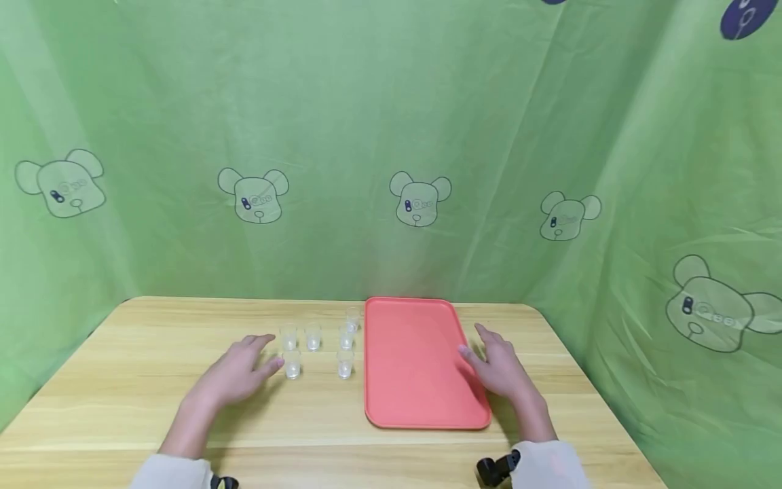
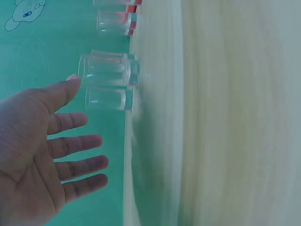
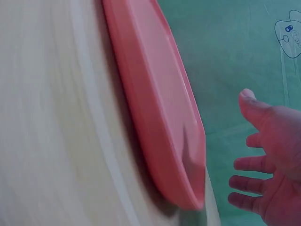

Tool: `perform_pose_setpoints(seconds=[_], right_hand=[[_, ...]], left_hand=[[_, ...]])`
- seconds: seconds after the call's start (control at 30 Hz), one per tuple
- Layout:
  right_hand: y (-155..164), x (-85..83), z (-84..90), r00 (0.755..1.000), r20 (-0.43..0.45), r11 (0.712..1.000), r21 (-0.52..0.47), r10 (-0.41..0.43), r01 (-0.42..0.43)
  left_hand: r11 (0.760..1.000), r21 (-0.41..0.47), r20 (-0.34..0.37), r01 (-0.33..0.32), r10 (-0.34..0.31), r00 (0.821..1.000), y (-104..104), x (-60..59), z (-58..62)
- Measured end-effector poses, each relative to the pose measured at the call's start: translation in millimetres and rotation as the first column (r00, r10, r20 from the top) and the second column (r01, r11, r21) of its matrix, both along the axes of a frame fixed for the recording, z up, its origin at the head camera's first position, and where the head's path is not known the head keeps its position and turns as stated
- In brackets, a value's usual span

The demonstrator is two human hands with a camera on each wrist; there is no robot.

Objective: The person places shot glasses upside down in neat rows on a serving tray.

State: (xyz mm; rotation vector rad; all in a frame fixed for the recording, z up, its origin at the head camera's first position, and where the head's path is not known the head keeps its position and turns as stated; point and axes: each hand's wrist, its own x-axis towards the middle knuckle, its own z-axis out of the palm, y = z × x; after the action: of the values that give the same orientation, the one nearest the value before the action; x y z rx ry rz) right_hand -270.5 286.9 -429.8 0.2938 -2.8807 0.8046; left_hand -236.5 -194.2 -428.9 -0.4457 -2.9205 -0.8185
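Just past the left hand, one glass stands partly hidden behind another glass, while near the right hand the red tray is cut off by the right wrist view's top edge.

Glasses left of tray, on table

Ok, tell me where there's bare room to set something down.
Bare: the table from left hand to left edge and from right hand to right edge; also the tray, inside its rim. Crowded: the glasses between left hand and tray.
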Motion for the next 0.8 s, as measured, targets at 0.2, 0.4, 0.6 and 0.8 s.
perform_pose_setpoints(seconds=[0.2,0.4,0.6,0.8], right_hand=[[-6,-2.3,-7.3,0.997,0.066,0.998,-0.061,-0.030,0.034],[-9,-3.9,-18.4,0.993,0.102,0.981,-0.181,-0.052,0.070],[-11,-5.9,-26.7,0.992,0.099,0.971,-0.219,-0.080,0.100],[-12,-5.3,-30.2,0.989,0.100,0.962,-0.242,-0.105,0.127]], left_hand=[[0.996,0.078,0.055,0.031,-0.036,0.998,7,-4.0,-5.5],[0.993,0.113,0.087,0.039,-0.049,0.995,12,-6.5,-10.1],[0.993,0.113,0.101,0.028,-0.040,0.994,17,-7.5,-9.7],[0.990,0.138,0.109,0.022,-0.037,0.993,20,-10.8,-11.0]])
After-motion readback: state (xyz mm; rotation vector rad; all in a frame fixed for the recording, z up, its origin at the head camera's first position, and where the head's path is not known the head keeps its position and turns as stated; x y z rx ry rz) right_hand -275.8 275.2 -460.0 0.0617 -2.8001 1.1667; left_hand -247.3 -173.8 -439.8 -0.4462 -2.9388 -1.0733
